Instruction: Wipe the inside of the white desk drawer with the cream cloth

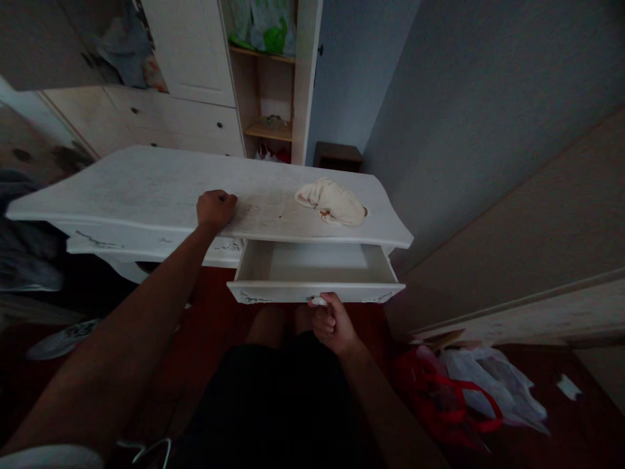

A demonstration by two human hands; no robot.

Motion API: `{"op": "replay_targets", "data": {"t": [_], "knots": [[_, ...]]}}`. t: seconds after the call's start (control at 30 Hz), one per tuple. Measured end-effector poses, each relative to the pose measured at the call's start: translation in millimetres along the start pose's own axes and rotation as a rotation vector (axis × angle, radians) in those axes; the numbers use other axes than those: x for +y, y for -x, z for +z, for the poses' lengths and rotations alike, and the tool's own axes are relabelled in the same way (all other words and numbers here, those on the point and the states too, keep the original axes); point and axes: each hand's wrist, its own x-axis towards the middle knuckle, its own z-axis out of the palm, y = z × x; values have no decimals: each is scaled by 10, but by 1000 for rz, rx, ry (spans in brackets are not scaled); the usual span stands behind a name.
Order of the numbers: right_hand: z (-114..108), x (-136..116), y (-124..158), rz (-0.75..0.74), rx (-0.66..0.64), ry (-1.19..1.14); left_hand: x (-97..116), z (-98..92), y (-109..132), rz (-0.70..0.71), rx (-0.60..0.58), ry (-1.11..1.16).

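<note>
A white desk (161,176) with a scalloped edge stretches across the view. Its right-hand drawer (312,260) is pulled out, and no objects show inside it. My right hand (334,322) pinches the small white drawer knob (319,301) at the middle of the drawer front. On the desktop, left of the drawer, my left hand (216,208) rests as a loose fist; whether anything is inside its fingers is hidden. A crumpled cream cloth (334,200) with small brown figures lies on the desktop, above the drawer.
Behind the desk stands a white wardrobe (190,52) with an open shelf section (268,127) holding bags. At right, a grey wall (488,98) runs close to the desk. A red bag (439,391) and a white plastic bag (493,384) lie on the floor, lower right.
</note>
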Motion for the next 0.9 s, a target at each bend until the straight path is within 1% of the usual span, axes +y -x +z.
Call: {"op": "replay_targets", "data": {"t": [0.17, 0.33, 0.47, 0.67, 0.77, 0.9], "knots": [[16, 271, 202, -60, 97, 12, -8, 12, 2, 3, 7, 7], [-27, 555, 395, -101, 221, 6, -35, 30, -1, 22, 11, 8], [-82, 745, 488, -115, 265, 36, -35, 38, 4, 31, 8, -22], [-220, 947, 457, -218, 366, 157, 14, 52, 32, 113, -17, -158], [-289, 1005, 422, -237, 392, 192, 45, 38, 43, 152, -39, -225], [-356, 1097, 360, -295, 436, 217, 159, 35, 64, 137, -112, -261]]}}
